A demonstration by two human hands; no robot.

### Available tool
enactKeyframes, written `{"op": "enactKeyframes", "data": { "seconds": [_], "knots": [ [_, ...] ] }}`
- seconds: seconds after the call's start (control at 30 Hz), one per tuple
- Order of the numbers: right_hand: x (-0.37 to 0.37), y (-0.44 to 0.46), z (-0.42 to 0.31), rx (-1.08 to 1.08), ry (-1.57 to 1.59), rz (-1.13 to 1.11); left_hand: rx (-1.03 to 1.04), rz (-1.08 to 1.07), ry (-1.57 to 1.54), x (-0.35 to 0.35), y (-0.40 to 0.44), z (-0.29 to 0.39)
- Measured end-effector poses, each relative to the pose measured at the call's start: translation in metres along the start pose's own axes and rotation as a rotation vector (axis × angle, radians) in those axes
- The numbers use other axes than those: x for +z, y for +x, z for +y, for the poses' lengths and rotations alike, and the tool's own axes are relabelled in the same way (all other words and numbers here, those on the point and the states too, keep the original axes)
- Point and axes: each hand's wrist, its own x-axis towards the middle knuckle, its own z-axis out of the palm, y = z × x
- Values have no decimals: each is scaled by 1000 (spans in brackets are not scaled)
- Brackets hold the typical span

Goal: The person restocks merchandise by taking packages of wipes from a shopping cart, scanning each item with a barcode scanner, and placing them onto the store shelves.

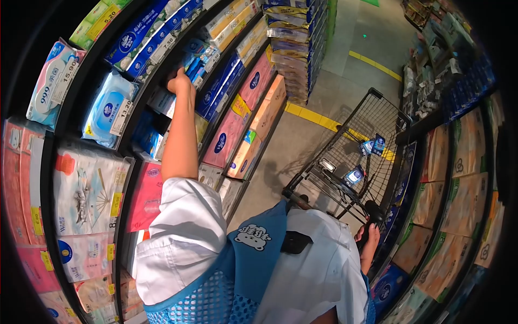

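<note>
"999" pack [46,100], 15.90 tag [65,81] | light-blue pack [108,102], 13.20 tag [122,117] | left hand [181,83] at blue packets [198,63], can't see its grip | right hand [369,244] wraps black handle [373,212] | cart [332,121] in aisle [272,186]

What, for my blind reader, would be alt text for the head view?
A person's left hand reaches into a shop shelf beside small blue packs; the right hand is on the black handle of a wire cart holding blue-and-white packs.
</note>
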Motion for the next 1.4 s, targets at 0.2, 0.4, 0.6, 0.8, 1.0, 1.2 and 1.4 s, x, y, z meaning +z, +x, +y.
{"op": "enactKeyframes", "data": {
  "seconds": [0.2, 0.4, 0.6, 0.8, 1.0, 1.2, 1.4],
  "knots": [
    [-1, 2, 3, -7, 10, -10, 151, -57, -166, -18, -35, -3],
    [-5, 4, 5, -8, 25, -50, 214, -141, -139, -28, -40, -14],
    [-2, 3, 2, 14, 41, -31, 271, -182, -156, -31, -42, -17],
    [-3, 3, 2, 23, 72, -27, 337, -167, -44, -32, -53, -6],
    [-7, 4, 5, 12, 91, -33, 457, -93, 79, -28, -43, -14],
    [-9, 6, 7, 4, 120, -38, 470, -70, 121, -28, -57, -4],
    [-8, 4, 5, 17, 111, -22, 471, -39, 116, -28, -50, -9]
  ]
}}
